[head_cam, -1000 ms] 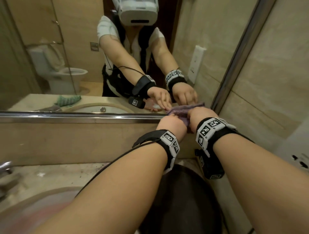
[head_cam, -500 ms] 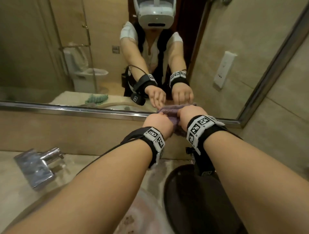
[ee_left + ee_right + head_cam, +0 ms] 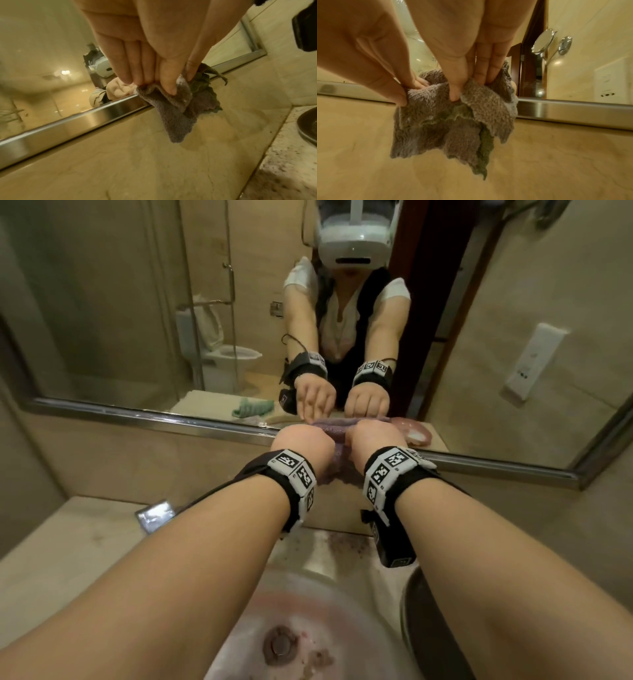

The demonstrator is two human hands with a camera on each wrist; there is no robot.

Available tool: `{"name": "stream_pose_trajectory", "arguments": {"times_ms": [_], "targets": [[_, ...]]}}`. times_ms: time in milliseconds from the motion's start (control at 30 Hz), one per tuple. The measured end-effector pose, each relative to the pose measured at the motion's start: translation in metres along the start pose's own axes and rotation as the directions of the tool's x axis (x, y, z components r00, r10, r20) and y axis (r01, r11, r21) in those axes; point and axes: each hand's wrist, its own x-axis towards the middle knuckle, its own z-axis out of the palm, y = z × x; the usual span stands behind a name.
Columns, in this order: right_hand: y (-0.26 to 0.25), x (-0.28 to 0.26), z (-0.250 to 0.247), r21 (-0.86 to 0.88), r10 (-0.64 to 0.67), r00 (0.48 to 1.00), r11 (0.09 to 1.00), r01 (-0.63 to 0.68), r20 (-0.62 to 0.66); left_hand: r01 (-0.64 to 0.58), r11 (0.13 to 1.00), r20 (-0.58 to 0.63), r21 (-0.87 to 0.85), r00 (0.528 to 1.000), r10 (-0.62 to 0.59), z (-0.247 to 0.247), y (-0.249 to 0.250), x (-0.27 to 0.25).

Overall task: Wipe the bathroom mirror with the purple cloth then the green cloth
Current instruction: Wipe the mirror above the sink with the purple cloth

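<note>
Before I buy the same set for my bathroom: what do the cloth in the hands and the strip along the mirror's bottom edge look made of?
The purple cloth looks like soft, fluffy microfibre or terry: its pile is fuzzy and it hangs in limp folds. The mirror's bottom frame strip looks like brushed stainless steel or aluminium: silvery, satin, with blurred reflections. Which metal, I cannot tell.

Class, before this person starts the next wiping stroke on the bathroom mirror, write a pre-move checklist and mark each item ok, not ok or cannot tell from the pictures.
1. The purple cloth goes first and is in hand: ok.
2. Left hand pinches the cloth: ok.
3. Right hand grips the cloth: ok.
4. Cloth lies against the mirror glass: not ok; it hangs bunched at the metal frame along the bottom edge.
5. Cloth is spread flat for wiping: not ok, it is crumpled.
6. The green cloth is ready for the second pass: ok, its reflection shows it lying on the counter.
</note>
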Motion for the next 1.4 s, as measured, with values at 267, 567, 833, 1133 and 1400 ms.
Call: {"name": "stream_pose_trajectory", "arguments": {"times_ms": [267, 567, 833, 1133, 1400], "targets": [[-0.046, 0.005, -0.004, -0.092, -0.119, 0.989, 0.990, 0.111, -0.090, -0.047, 0.998, -0.078, -0.048, 0.996, 0.043, 0.013, -0.045, 0.000], [-0.082, 0.007, -0.012, -0.118, -0.121, 0.988, 0.987, 0.110, -0.096, -0.066, 0.997, -0.113, -0.045, 0.992, 0.060, 0.024, -0.084, 0.002], [-0.106, 0.011, -0.018, -0.139, -0.093, 0.994, 0.987, 0.085, -0.049, -0.037, 0.993, -0.076, -0.113, 0.997, 0.029, 0.027, -0.107, 0.002], [-0.103, 0.007, -0.016, -0.173, -0.148, 0.987, 0.976, 0.135, -0.065, 0.001, 0.985, -0.056, -0.172, 0.998, -0.011, 0.025, -0.102, 0.005], [-0.123, 0.010, -0.013, -0.172, -0.243, 0.963, 0.960, 0.222, -0.115, 0.142, 0.963, 0.052, -0.229, 0.990, -0.134, 0.022, -0.120, 0.003]]}}
